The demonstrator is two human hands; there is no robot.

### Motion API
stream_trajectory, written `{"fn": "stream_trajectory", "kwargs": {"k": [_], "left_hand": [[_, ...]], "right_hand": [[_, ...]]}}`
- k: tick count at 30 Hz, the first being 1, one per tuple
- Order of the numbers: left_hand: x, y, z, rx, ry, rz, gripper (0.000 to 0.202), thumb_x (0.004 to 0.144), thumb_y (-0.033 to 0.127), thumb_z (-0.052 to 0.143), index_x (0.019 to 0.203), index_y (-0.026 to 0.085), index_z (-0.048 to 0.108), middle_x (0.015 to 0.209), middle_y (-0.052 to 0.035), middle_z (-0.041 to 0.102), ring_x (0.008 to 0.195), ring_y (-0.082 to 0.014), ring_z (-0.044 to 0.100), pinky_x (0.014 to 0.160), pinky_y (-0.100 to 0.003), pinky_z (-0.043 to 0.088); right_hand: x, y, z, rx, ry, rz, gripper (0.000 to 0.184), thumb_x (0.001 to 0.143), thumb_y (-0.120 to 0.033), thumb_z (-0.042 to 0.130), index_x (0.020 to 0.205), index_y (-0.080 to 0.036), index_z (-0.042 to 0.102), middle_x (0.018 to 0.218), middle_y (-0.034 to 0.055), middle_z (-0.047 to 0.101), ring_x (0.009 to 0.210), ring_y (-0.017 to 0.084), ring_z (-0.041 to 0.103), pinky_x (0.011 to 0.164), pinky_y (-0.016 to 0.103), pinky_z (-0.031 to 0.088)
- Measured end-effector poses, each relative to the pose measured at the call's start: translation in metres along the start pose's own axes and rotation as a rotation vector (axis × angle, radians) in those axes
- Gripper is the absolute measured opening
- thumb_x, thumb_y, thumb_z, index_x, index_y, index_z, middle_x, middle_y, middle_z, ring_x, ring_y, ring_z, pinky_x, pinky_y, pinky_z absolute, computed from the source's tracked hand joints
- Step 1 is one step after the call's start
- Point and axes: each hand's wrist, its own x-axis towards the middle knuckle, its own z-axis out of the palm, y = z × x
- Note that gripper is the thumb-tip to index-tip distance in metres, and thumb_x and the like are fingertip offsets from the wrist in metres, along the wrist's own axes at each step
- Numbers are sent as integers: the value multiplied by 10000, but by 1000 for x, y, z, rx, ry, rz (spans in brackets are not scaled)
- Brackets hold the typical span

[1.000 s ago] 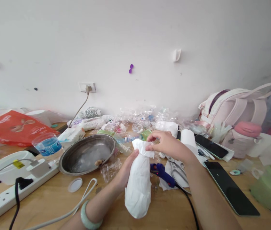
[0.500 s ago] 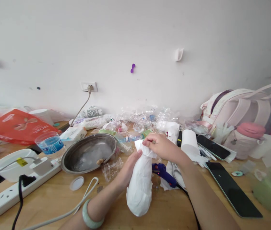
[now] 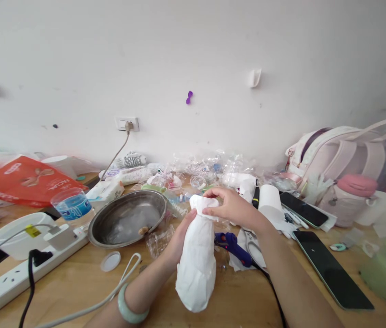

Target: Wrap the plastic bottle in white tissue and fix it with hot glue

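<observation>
A white paper-covered form, shaped like a bottle with a rounded bottom and narrow neck, tilts above the wooden table. Wrapped along its left side, my left hand grips it with the thumb near the neck. My right hand pinches the white paper around the neck between thumb and fingers. Just right of the form lies a blue glue gun with a small red light. A metal bowl holding cloudy liquid and a brown-tipped object stands to the left.
A white power strip and cables run along the left. Two dark-screened phones, one being this larger phone, lie at right near a paper roll. Clear plastic packaging piles up by the wall, and a pink backpack stands behind.
The right fingers have spread a little and shifted on the neck, where the paper now lies closer around it. The form's lower end has swung slightly left.
</observation>
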Motion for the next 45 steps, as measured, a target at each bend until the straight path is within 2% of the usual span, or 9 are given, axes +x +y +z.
{"fn": "stream_trajectory", "kwargs": {"k": [7,11,15,19,23,28,36,41,45], "left_hand": [[-1,1,1,-5,48,35,391,700,440,668,928,124,696,600,-26,662,523,-132,544,557,-249,405],[-2,2,2,27,57,110,366,694,420,684,905,122,708,542,4,620,546,-123,526,609,-242,409],[-1,1,2,54,54,147,414,696,412,686,982,113,696,566,0,624,592,-140,533,651,-254,407],[1,-3,-3,85,37,152,477,673,470,692,982,107,687,554,-3,607,555,-135,493,611,-256,393],[2,-4,-7,159,27,149,425,685,484,679,901,118,692,570,-7,610,531,-121,466,573,-253,366],[4,-2,-7,200,50,157,459,693,469,674,987,117,686,612,-21,643,555,-136,497,610,-271,374],[7,-1,-8,72,-1,28,456,683,472,676,979,126,675,559,-15,625,492,-128,495,549,-263,370],[2,1,-6,59,-4,-102,436,706,542,601,811,126,675,559,-61,628,476,-165,530,512,-297,386],[1,1,-6,67,-24,-124,465,724,575,547,723,128,677,561,-85,634,467,-184,555,500,-314,402]], "right_hand": [[1,1,4,-109,36,-4,221,722,-295,639,923,-204,650,997,46,653,949,233,543,809,341,401],[-2,-4,6,-175,56,26,224,727,-322,621,921,-211,644,982,45,654,987,258,502,836,362,383],[-3,-9,8,-223,66,39,205,726,-315,615,905,-217,639,968,46,651,984,262,487,849,369,366],[-3,-9,8,-279,85,23,167,733,-272,608,885,-211,637,960,46,652,957,241,516,856,364,342],[-2,-7,7,-283,76,24,196,731,-289,613,901,-198,647,973,54,661,969,245,524,854,359,334],[-3,-6,8,-275,91,12,216,742,-306,613,924,-195,642,988,63,664,966,239,533,852,354,336],[-3,-3,5,-208,77,-24,265,737,-261,637,1000,-234,658,1046,43,674,1029,239,523,885,352,346],[-6,-4,1,-194,39,-55,324,751,-262,637,1074,-251,664,1139,38,648,1070,244,515,917,368,348],[-6,-3,1,-226,31,-64,358,762,-288,640,1119,-261,652,1173,47,637,1111,261,491,938,384,342]]}}
